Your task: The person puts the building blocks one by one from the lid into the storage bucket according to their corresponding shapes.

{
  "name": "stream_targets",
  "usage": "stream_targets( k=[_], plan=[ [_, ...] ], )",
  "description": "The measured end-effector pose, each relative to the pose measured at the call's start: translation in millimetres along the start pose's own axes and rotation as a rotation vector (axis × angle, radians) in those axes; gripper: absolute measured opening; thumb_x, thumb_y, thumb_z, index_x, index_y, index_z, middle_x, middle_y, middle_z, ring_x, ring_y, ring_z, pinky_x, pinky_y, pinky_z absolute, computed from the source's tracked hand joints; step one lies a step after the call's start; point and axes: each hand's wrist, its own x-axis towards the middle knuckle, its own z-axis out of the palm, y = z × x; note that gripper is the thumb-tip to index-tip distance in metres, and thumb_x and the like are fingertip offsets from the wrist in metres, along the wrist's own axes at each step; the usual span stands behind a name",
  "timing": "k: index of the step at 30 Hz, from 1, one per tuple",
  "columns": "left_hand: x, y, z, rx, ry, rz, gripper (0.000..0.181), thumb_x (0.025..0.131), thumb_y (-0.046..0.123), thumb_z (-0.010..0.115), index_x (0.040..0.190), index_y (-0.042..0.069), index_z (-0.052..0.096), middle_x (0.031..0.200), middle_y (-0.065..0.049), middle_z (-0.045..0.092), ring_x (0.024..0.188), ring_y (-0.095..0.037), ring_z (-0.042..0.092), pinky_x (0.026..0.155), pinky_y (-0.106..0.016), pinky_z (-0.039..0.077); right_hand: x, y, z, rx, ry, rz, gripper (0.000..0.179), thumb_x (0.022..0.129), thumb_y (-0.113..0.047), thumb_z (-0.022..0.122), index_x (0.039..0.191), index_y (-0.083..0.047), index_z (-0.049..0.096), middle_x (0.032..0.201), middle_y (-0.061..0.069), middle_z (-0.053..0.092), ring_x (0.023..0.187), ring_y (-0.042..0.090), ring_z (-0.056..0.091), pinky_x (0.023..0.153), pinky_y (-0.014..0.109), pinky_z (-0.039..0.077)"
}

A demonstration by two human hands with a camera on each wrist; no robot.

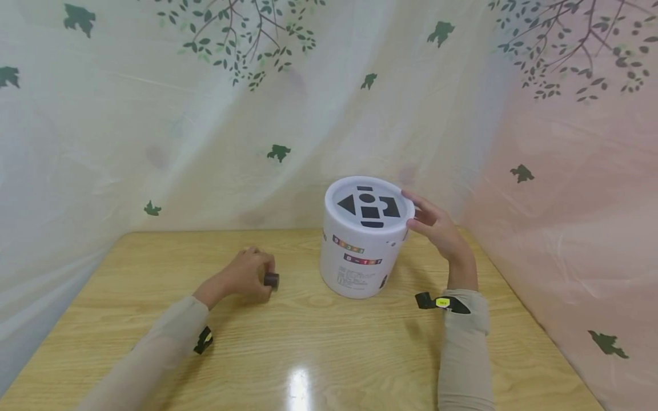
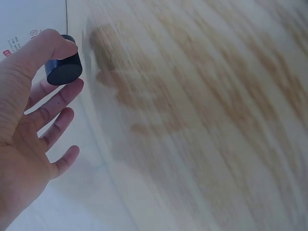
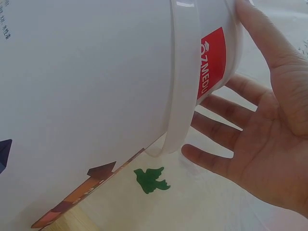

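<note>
A small dark cylindrical block (image 1: 272, 280) is pinched between the thumb and fingers of my left hand (image 1: 247, 276), low over the table left of the bucket. In the left wrist view the block (image 2: 64, 72) shows its flat round end, while the other fingers spread loosely below it. A white bucket (image 1: 354, 262) stands on the table, its lid (image 1: 377, 199) pierced by shaped holes: a triangle, a circle, a square and others. My right hand (image 1: 437, 228) grips the lid's right edge with thumb and fingers. In the right wrist view, a red label (image 3: 213, 62) shows beside those fingers.
The wooden table (image 1: 308, 342) ends at a pale cloth backdrop (image 1: 216, 142) with printed leaves and birds, which runs behind it and along the right side. Dark straps sit on both sleeves (image 1: 465, 348).
</note>
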Motion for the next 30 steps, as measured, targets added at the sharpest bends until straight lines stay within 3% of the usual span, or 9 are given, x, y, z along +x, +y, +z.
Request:
stream_targets(
  k=[8, 15, 18, 23, 30],
  plan=[
    [-0.8, 1.4, -6.0, -0.002, 0.067, 0.03, 0.029, 0.075, 0.023, 0.085, 0.091, 0.019, 0.061, 0.086, 0.009, 0.068, 0.097, -0.023, 0.055, 0.098, -0.063, 0.041, 0.4, 0, 0, -0.002, -0.009, -0.019, 0.065, 0.098, -0.009, 0.064, 0.157, -0.022, 0.04, 0.163, 0.004, 0.04, 0.146, 0.032, 0.044, 0.117, 0.065, 0.031],
    [1.4, 3.3, -12.1, 0.023, 0.136, 0.035, 0.031, 0.073, 0.025, 0.086, 0.086, 0.018, 0.06, 0.086, 0.005, 0.065, 0.097, -0.026, 0.056, 0.096, -0.063, 0.041, -0.9, -2, -1, -0.015, -0.026, -0.028, 0.064, 0.099, -0.008, 0.063, 0.158, -0.019, 0.039, 0.162, 0.006, 0.04, 0.139, 0.015, 0.051, 0.113, 0.044, 0.042],
    [3.2, 8.8, -18.6, 0.034, 0.172, 0.038, 0.031, 0.072, 0.025, 0.086, 0.086, 0.017, 0.059, 0.088, 0.003, 0.064, 0.099, -0.029, 0.056, 0.094, -0.063, 0.042, -1.2, -2, -1, -0.018, -0.025, -0.024, 0.065, 0.099, -0.01, 0.063, 0.158, -0.02, 0.038, 0.162, 0.006, 0.04, 0.14, 0.019, 0.05, 0.115, 0.052, 0.04],
    [11.4, 20.2, -36.6, 0.048, 0.251, 0.078, 0.031, 0.07, 0.023, 0.085, 0.087, 0.015, 0.061, 0.089, 0.0, 0.066, 0.097, -0.031, 0.056, 0.092, -0.058, 0.042, -1.3, 0, -2, -0.02, -0.024, -0.019, 0.065, 0.099, -0.012, 0.064, 0.158, -0.022, 0.038, 0.163, 0.006, 0.04, 0.143, 0.025, 0.049, 0.116, 0.063, 0.034],
    [29.6, 40.6, -70.6, 0.067, 0.378, 0.121, 0.031, 0.072, 0.022, 0.082, 0.094, 0.011, 0.062, 0.087, -0.003, 0.068, 0.094, -0.03, 0.057, 0.098, -0.061, 0.038, -1.4, 0, -2, -0.014, -0.022, -0.019, 0.065, 0.099, -0.012, 0.063, 0.158, -0.023, 0.038, 0.163, 0.005, 0.04, 0.144, 0.03, 0.046, 0.115, 0.065, 0.033]
  ],
)
